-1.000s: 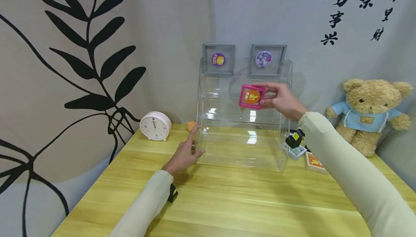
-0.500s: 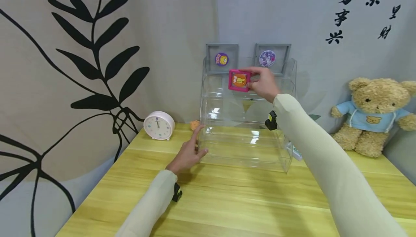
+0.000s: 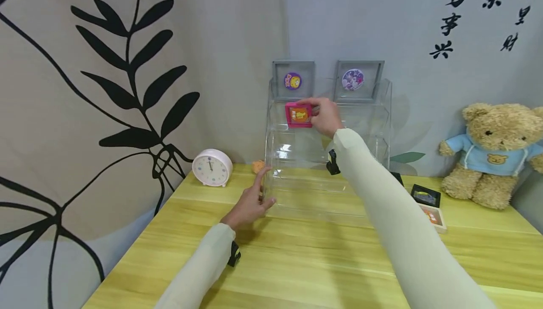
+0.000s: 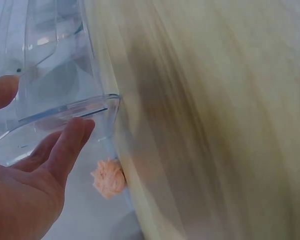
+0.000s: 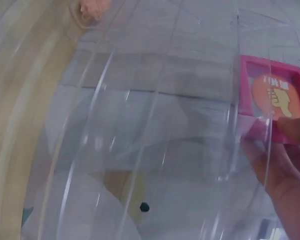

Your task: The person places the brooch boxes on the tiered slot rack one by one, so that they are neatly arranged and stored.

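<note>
While our left hand is down by the left edge of the clear rack, fingers extended and spread, our right hand has the pink frame pinched between thumb and fingers. That frame sits just left of the right hand, near the rack's upper left corner, right below the left grey frame. Right hand's obviously the nearer one; the left is well below. The pink frame looks about square, so no real long axis to work with, face toward us.

Now the annoying bits: clear plastic is hard to read, so we can't tell whether the pink frame is touching a tier or its lip. Same for whether the left fingertips actually press the rack. The right sleeve covers the rack's lower right corner and part of the wooden frame on the table.
</note>
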The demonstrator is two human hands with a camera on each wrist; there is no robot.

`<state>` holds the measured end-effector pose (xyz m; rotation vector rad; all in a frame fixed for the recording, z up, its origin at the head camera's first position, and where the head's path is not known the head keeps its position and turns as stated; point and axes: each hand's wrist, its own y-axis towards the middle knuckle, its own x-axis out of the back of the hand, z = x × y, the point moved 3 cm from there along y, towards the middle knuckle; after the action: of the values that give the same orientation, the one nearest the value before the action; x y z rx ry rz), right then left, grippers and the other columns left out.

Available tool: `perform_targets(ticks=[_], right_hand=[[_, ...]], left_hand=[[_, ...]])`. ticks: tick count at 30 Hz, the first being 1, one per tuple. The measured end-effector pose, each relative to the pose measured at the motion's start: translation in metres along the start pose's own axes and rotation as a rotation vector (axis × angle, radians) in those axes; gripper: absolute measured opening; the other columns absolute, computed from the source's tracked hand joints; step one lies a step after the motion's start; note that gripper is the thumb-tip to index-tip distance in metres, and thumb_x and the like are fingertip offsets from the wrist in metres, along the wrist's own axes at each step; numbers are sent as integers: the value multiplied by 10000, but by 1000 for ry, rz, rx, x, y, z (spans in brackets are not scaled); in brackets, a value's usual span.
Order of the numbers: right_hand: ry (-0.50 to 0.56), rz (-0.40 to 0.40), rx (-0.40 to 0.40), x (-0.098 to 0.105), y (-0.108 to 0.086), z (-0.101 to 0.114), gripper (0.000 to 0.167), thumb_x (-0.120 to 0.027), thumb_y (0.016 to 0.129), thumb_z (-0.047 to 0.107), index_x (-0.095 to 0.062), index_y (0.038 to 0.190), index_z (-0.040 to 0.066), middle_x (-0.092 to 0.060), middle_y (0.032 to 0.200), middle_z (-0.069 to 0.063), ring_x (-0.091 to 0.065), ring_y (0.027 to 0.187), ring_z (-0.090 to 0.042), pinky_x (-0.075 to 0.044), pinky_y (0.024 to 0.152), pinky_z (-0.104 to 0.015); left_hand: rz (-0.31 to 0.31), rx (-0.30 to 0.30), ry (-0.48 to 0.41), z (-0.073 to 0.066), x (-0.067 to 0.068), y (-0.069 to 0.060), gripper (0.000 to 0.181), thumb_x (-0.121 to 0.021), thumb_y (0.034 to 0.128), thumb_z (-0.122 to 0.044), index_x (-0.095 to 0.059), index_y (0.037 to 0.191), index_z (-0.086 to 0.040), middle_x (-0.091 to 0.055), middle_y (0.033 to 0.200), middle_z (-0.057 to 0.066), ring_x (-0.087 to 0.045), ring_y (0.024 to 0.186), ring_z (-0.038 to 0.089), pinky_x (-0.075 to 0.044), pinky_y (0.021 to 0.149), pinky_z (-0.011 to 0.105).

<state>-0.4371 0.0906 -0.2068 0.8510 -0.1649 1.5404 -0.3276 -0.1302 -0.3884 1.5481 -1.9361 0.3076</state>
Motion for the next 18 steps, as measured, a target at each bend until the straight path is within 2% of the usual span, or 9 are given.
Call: perform_targets(ticks=[5, 8, 10, 12, 14, 17, 18], right_hand=[[-76, -45, 25, -9, 3, 6, 617, -558, 807, -169, -698, 1288, 190, -653, 1284, -164, -658, 1054, -308, -626, 836, -412], [-181, -53, 57, -16, 5, 11, 593, -609, 822, -112, -685, 1310, 217, -647, 1240, -185, -589, 1111, -318, -563, 948, -416], [-237, -36, 75, -19, 5, 13, 598, -640, 839, -67, -649, 1352, 240, -619, 1306, -212, -523, 1230, -355, -519, 1008, -446], [-283, 23, 89, -22, 4, 15, 628, -665, 872, -8, -563, 1437, 246, -590, 1295, -234, -490, 1228, -371, -492, 1013, -469], [-315, 97, 113, -23, 1, 15, 699, -677, 896, 42, -441, 1524, 239, -582, 1345, -245, -477, 1265, -385, -448, 1087, -499], [-317, 215, 147, -22, -4, 11, 813, -677, 929, 107, -235, 1606, 199, -595, 1309, -231, -507, 1189, -370, -385, 1140, -526], [-306, 245, 151, -20, -7, 10, 836, -671, 940, 121, -185, 1617, 194, -590, 1327, -228, -503, 1218, -377, -354, 1173, -546]], left_hand=[[25, 11, -24, -2, 1, 0, 867, -663, 958, -101, -115, 1567, -388, -571, 1245, 326, -680, 899, 289, -602, 659, 293], [24, 18, -40, -1, 2, 1, 877, -664, 956, -94, -113, 1569, -392, -577, 1222, 306, -680, 886, 280, -606, 657, 292], [23, 18, -48, -1, 2, 1, 882, -663, 955, -85, -111, 1572, -390, -590, 1187, 280, -685, 870, 278, -607, 648, 294], [21, 13, -45, -1, 1, 1, 885, -661, 955, -80, -107, 1572, -390, -601, 1162, 262, -691, 872, 293, -608, 653, 297], [24, 1, -41, -1, 1, 2, 884, -654, 958, -76, -95, 1576, -371, -601, 1178, 277, -693, 885, 309, -612, 662, 307], [31, -2, -35, 0, -1, 1, 891, -647, 960, -76, -78, 1570, -388, -585, 1254, 323, -692, 926, 336, -620, 692, 323], [32, -5, -29, 0, -1, 1, 888, -645, 961, -76, -76, 1570, -383, -577, 1278, 337, -689, 940, 337, -623, 704, 328]])
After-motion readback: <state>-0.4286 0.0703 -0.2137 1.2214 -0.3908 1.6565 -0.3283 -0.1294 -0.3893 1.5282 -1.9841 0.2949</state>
